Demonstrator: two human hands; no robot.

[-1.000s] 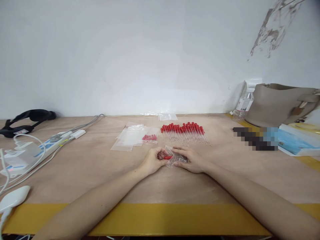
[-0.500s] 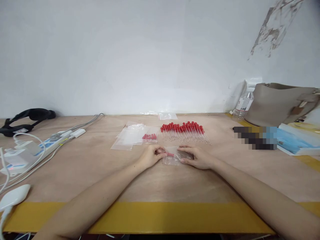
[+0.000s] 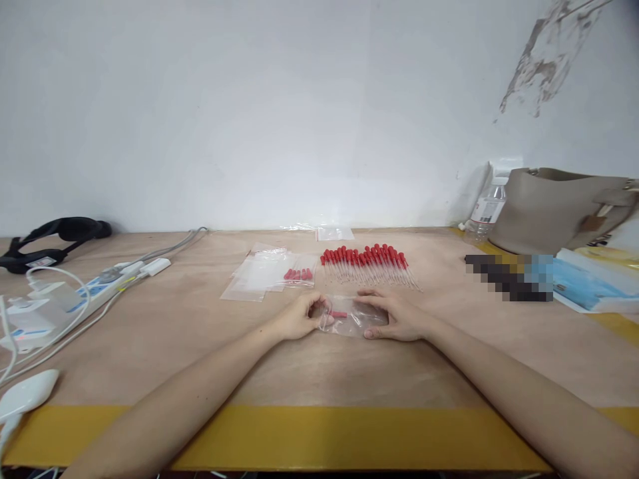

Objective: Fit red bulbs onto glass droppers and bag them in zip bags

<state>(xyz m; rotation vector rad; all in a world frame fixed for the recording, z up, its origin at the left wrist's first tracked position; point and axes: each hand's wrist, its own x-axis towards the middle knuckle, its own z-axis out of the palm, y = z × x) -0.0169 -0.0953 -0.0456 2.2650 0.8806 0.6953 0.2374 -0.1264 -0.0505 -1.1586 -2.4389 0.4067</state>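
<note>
A small clear plastic bag (image 3: 353, 318) lies on the table between my hands, with a red-capped dropper (image 3: 339, 314) inside it. My left hand (image 3: 299, 318) pinches the bag's left edge, fingers curled. My right hand (image 3: 394, 315) grips the bag's right end with thumb and fingers. Just beyond the hands lies a row of several red-capped droppers (image 3: 368, 262). To its left is a pile of clear bags (image 3: 259, 274), and one filled bag (image 3: 299, 273) with red caps rests on that pile.
A power strip with white cables and chargers (image 3: 64, 299) fills the left side, and a black strap (image 3: 54, 239) lies behind it. A water bottle (image 3: 488, 207), a beige bag (image 3: 564, 209) and blue packets (image 3: 589, 283) stand at the right. Yellow tape (image 3: 319, 436) marks the near table edge.
The bag has been lowered and flattened onto the table. My hands have drawn apart along it, the right hand sliding to the right end.
</note>
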